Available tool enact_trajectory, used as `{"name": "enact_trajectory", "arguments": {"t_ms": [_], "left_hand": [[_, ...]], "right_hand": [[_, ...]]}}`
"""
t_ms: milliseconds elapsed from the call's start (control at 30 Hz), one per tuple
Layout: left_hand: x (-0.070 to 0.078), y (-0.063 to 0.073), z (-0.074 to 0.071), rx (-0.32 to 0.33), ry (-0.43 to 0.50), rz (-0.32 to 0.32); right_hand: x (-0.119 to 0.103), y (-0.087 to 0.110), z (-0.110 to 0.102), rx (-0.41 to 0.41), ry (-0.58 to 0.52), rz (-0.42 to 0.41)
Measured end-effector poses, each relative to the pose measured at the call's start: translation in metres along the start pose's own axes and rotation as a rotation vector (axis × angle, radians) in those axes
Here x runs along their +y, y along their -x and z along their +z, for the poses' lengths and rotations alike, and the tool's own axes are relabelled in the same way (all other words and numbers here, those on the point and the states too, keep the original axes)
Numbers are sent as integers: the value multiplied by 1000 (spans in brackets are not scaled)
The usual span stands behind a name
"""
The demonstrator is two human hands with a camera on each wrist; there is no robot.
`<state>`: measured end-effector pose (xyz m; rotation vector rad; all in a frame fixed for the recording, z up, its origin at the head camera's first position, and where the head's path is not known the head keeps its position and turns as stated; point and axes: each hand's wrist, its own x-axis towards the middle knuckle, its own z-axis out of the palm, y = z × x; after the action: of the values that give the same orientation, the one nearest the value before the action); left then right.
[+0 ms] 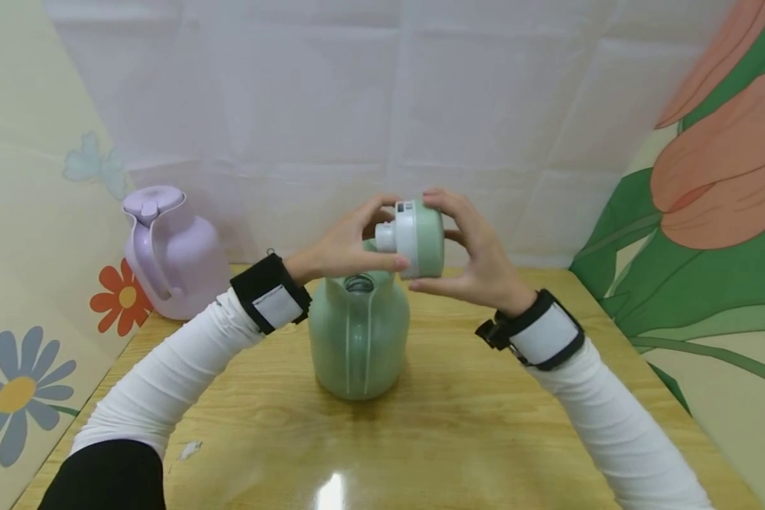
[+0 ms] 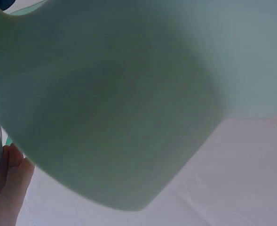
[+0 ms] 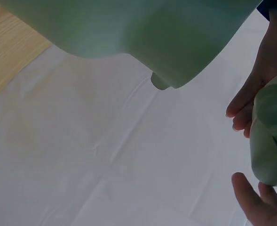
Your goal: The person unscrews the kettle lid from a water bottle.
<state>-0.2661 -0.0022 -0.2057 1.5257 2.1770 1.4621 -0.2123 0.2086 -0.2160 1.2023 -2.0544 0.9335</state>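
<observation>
Above the green jug (image 1: 331, 347), both hands hold its round green and white lid (image 1: 428, 241), turned on its side. The lid's narrower white plug points left. My left hand (image 1: 341, 246) grips the white side, thumb across the near face and fingers behind. My right hand (image 1: 478, 248) holds the green top between thumb and fingers. The jug stands upright on the table, handle toward me, its mouth uncovered and partly behind the left hand. In the left wrist view the jug's body (image 2: 129, 117) fills most of the picture. The right wrist view shows the lid (image 3: 265, 155) at its right edge.
A lilac jug (image 1: 194, 255) with its lid on stands at the back left of the wooden table (image 1: 484, 425). Behind the table hangs a white sheet (image 1: 484, 106). Walls with painted flowers rise on both sides.
</observation>
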Motion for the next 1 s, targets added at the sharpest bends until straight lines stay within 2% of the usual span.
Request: {"name": "enact_trajectory", "arguments": {"t_ms": [267, 400, 533, 667, 767, 867, 1000], "left_hand": [[10, -2, -11, 22, 7, 117], [16, 2, -19, 41, -19, 125], [19, 9, -32, 94, -42, 82], [20, 18, -51, 174, -67, 15], [17, 26, -67, 239, -119, -50], [9, 34, -83, 299, -195, -125], [-10, 45, -100, 351, -287, -225]], "right_hand": [[-4, 16, -6, 3, -3, 113], [0, 29, -7, -14, -8, 189], [9, 49, -5, -35, 33, 272], [20, 74, -3, -79, 98, 357], [26, 92, 0, -113, 118, 395], [29, 108, 4, -155, 143, 438], [28, 124, 11, -200, 158, 485]]}}
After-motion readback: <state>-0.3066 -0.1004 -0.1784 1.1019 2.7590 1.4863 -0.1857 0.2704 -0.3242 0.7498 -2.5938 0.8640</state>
